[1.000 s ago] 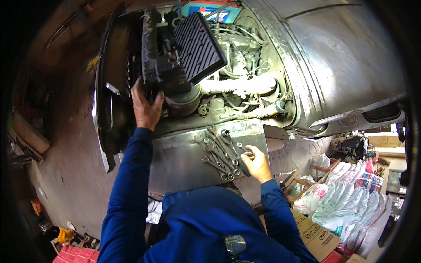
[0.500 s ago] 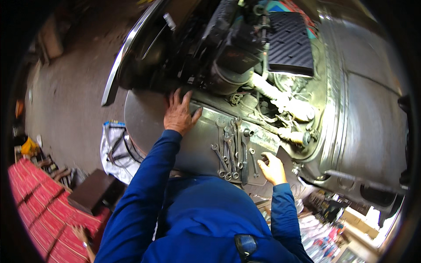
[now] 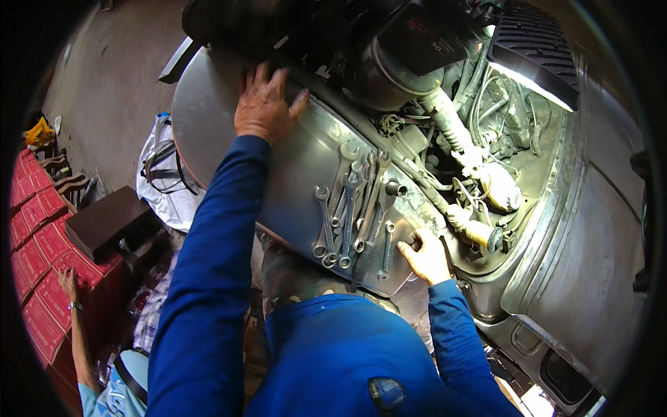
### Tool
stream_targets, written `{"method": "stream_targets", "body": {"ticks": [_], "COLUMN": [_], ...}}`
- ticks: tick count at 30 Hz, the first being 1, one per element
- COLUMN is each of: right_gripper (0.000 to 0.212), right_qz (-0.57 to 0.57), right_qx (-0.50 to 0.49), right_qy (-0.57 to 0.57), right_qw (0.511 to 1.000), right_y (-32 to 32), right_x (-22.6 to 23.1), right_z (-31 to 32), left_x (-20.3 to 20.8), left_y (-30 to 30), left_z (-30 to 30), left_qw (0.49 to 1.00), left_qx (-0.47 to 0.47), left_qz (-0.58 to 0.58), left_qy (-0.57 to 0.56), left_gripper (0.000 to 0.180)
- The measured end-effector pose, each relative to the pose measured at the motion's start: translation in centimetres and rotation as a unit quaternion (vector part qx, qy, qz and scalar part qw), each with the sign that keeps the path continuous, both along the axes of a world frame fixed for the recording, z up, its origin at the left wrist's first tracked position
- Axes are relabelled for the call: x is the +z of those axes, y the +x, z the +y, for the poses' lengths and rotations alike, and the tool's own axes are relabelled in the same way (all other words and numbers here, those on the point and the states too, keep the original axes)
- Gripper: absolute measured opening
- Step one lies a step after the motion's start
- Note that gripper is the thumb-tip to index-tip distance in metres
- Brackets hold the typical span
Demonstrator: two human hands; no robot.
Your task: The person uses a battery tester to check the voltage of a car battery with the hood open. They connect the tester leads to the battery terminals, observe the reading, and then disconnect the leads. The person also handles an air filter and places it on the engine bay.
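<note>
My left hand (image 3: 266, 105) lies on the grey metal fender (image 3: 201, 90) with its fingers spread, close to the dark edge of the engine bay. On the fender between my hands lies a group of several open-end and ring spanners (image 3: 351, 208), side by side. A ratchet-like tool with a round socket head (image 3: 396, 188) lies at their right. A small spanner (image 3: 386, 251) sits apart, nearest to my right hand (image 3: 427, 258). That hand rests at the fender's right end, fingers loosely bent, thumb apart, nothing visible in it.
Beyond the fender is the engine bay with a ribbed hose (image 3: 448, 121) and cables, lit by a black ribbed lamp (image 3: 538, 52). A white bag (image 3: 163, 181) stands at left. Another person's hand (image 3: 67, 283) touches stacked red boxes (image 3: 42, 257) near a brown box (image 3: 111, 226).
The view has shifted, so the fender and spanners look larger and more tilted. Both hands keep about the same places on the fender. The other person shows more at lower left.
</note>
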State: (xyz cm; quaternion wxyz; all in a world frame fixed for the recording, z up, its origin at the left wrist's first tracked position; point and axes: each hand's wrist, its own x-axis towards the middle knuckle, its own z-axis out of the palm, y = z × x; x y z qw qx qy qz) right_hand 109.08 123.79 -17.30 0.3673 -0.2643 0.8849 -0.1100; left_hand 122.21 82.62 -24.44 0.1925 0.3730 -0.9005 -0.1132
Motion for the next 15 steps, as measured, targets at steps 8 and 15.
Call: {"method": "stream_targets", "body": {"ticks": [8, 15], "right_gripper": [0.031, 0.030], "right_qz": [-0.021, 0.041], "right_qx": [0.002, 0.047], "right_qy": [-0.041, -0.034], "right_qw": [0.999, 0.997], "right_y": [-0.3, 1.1], "right_x": [-0.7, -0.1], "right_z": [1.2, 0.6], "left_x": [-0.7, -0.4], "left_y": [-0.2, -0.3], "left_z": [0.3, 0.5], "left_qw": [0.998, 0.996], "left_qx": [0.059, 0.073], "left_qz": [-0.019, -0.048], "left_qy": [-0.002, -0.031], "left_gripper": [0.056, 0.056]}}
